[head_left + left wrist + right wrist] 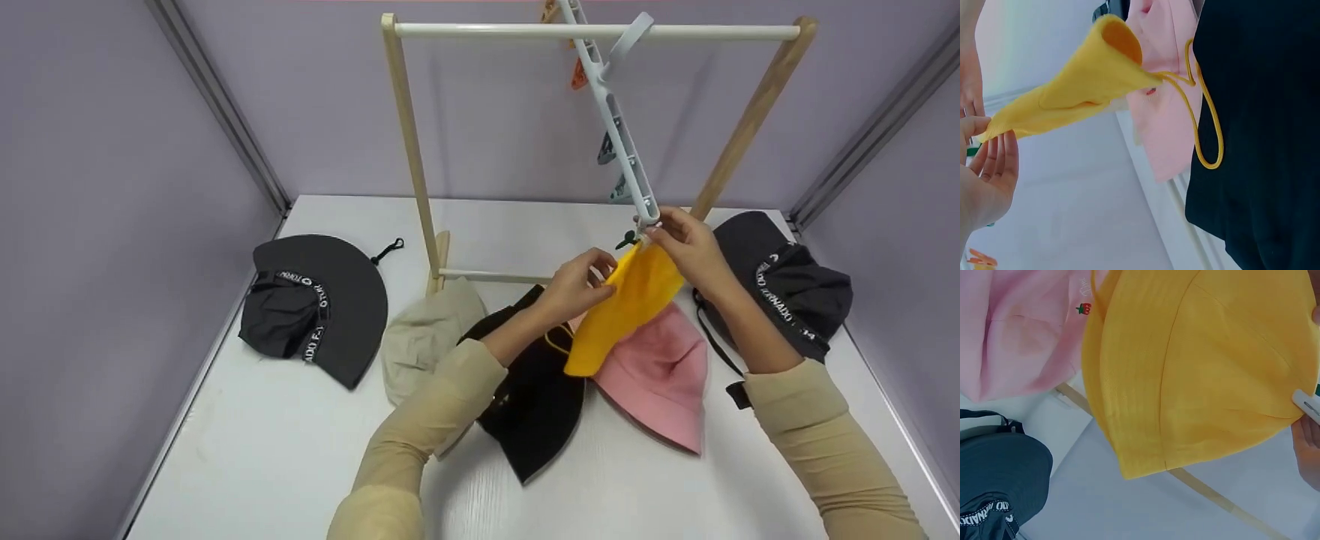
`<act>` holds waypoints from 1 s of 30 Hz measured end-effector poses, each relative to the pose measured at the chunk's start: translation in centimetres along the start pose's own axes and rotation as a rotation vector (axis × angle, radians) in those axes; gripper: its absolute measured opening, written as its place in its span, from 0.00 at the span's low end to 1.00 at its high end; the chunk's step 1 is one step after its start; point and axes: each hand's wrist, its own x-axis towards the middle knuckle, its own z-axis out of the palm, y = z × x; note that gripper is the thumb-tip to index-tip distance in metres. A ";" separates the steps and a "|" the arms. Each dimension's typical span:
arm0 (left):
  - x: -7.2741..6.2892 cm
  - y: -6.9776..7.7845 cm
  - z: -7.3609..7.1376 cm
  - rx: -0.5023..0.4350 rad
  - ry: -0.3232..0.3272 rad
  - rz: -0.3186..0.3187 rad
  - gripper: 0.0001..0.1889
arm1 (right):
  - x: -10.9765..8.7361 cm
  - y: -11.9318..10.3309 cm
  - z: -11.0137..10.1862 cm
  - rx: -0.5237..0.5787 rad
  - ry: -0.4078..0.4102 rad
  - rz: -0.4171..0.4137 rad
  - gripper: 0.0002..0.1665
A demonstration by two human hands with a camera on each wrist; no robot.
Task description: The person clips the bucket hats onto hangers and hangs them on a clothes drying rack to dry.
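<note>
Hat, yellow (628,307): likely light, floppy | best held by crown edge | left hand (576,287) pinches it; right hand (696,253) grips clip (1306,405)

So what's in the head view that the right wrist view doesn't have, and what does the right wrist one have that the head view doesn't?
Only the head view shows the beige hat, the black hat, the left gray hat and the white top rail.

Only the right wrist view shows the small strawberry on the pink hat.

Both show that pink hat, the yellow hat and the right gray hat.
</note>
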 end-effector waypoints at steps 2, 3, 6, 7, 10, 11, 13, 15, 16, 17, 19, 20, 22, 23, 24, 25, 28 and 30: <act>-0.2 0.1 0.3 -0.021 -0.016 0.001 0.17 | 0.2 0.0 0.3 0.015 -0.029 -0.011 0.18; -0.3 0.1 0.4 -0.027 -0.023 0.003 0.17 | 0.2 -0.1 0.5 0.022 -0.044 -0.017 0.19; -0.6 -0.1 0.7 -0.038 -0.033 0.000 0.16 | 0.4 0.2 0.9 0.037 -0.080 -0.041 0.19; -0.7 -0.2 0.8 -0.047 -0.034 -0.003 0.16 | 0.4 0.1 1.1 0.044 -0.088 -0.045 0.18; -0.9 -0.3 0.9 -0.081 -0.040 -0.013 0.15 | 0.5 0.1 1.5 0.059 -0.100 -0.055 0.18; -1.0 -0.3 0.9 -0.091 -0.041 -0.014 0.15 | 0.6 0.0 1.5 0.060 -0.103 -0.056 0.18; -1.0 -0.3 0.9 -0.102 -0.041 -0.014 0.15 | 0.7 0.0 1.6 0.074 -0.106 -0.054 0.18; -0.9 -0.3 0.9 -0.102 -0.042 -0.012 0.15 | 0.7 0.1 1.6 0.090 -0.111 -0.055 0.18; -0.9 -0.2 0.9 -0.100 -0.043 -0.012 0.16 | 0.7 0.1 1.6 0.096 -0.114 -0.055 0.18; -0.8 -0.2 0.9 -0.097 -0.045 -0.010 0.16 | 0.8 0.1 1.5 0.103 -0.115 -0.056 0.18; -0.8 -0.2 1.0 -0.097 -0.049 -0.006 0.16 | 0.8 0.2 1.5 0.119 -0.117 -0.061 0.17; -0.8 -0.2 1.0 -0.100 -0.051 -0.004 0.17 | 0.8 0.3 1.5 0.124 -0.119 -0.064 0.17; -0.8 -0.2 1.1 -0.105 -0.052 0.006 0.17 | 0.8 0.3 1.5 0.129 -0.124 -0.065 0.17; -0.8 -0.2 1.2 -0.108 -0.052 0.010 0.17 | 0.8 0.3 1.5 0.131 -0.126 -0.067 0.18; -0.9 -0.2 1.2 -0.113 -0.052 0.016 0.17 | 0.8 0.3 1.5 0.136 -0.129 -0.066 0.18; -0.9 -0.2 1.2 -0.117 -0.051 0.023 0.17 | 0.7 0.3 1.5 0.138 -0.131 -0.065 0.18; -1.0 -0.2 1.4 -0.130 -0.050 0.045 0.17 | 0.6 0.2 1.6 0.151 -0.133 -0.056 0.19; -1.0 -0.2 1.4 -0.146 -0.050 0.058 0.17 | 0.5 0.2 1.7 0.154 -0.133 -0.056 0.19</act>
